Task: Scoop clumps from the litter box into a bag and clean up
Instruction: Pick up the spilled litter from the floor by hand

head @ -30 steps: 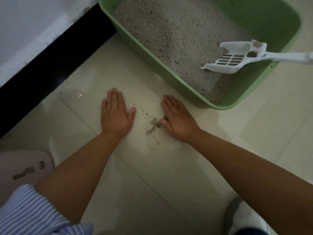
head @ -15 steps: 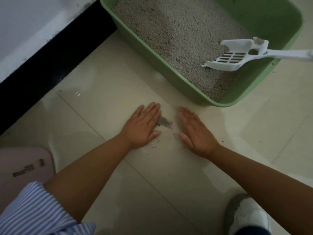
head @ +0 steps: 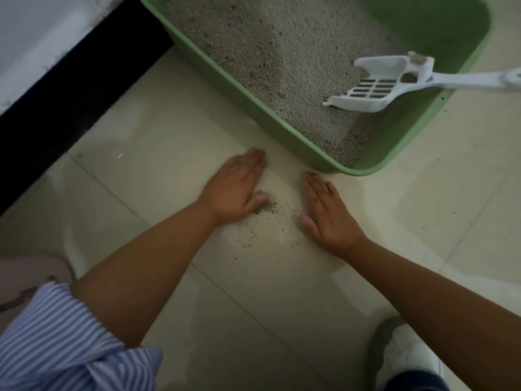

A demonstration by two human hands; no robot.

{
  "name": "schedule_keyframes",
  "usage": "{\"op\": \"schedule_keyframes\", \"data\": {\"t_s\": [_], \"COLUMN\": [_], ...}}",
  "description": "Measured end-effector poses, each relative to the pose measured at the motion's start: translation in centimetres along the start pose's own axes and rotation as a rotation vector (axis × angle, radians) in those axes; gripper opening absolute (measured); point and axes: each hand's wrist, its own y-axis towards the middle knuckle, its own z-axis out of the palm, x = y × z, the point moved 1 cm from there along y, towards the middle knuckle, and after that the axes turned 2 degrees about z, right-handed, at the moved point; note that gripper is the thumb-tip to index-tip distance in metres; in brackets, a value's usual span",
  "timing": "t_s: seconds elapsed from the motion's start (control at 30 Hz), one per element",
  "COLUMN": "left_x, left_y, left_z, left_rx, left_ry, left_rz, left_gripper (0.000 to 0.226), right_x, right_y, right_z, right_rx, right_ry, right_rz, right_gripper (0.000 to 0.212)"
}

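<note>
Running along the far left is a black strip (head: 70, 88) between a pale wall surface and the cream floor tiles (head: 169, 114), and in the lower left corner a pinkish rounded object (head: 31, 275) lies partly under a blue-and-white striped sleeve (head: 56, 340). From that sleeve the left forearm reaches up to the left hand (head: 235, 190), which lies palm down on the tiles with its fingers straight and held together, gripping nothing; the fingertips are blurred. Its thumb touches a small dark heap of spilled litter (head: 266, 206), and loose grains trail away from the heap toward the lower edge of the view. Just beside the heap on the other side, the right hand (head: 327, 218) also lies flat on the floor, fingers straight and close together, thumb out toward the grains, holding nothing. The two hands stand apart with the spill between them. Beyond the fingertips sits the green litter box (head: 270, 119), its near corner close to the right hand, filled with grey granular litter (head: 282, 57). To the right, a white slotted scoop (head: 375, 88) rests with its blade inside the box and its handle lying over the rim and running off the right edge, a little clumped litter caught at its back wall. At the bottom right is a white shoe (head: 406, 359).
</note>
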Motion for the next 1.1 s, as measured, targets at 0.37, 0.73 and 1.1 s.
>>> {"op": "schedule_keyframes", "data": {"t_s": [0.37,0.73,1.1], "left_x": [-4.0,-0.4,-1.5], "left_y": [-2.5,-5.4,-1.2], "left_z": [2.3,2.7,2.5], "left_rx": [-0.12,-0.178,-0.404], "left_ry": [0.066,0.15,0.23], "left_rz": [0.21,0.287,0.215], "left_gripper": [0.064,0.084,0.065], "right_x": [-0.1,0.0,0.2], "right_y": [-0.2,0.0,0.0], "right_z": [0.6,0.5,0.5], "right_rx": [-0.017,-0.027,-0.021], "right_ry": [-0.142,-0.163,-0.148], "right_rz": [-0.046,-0.018,-0.008], "right_gripper": [0.057,0.067,0.064]}}
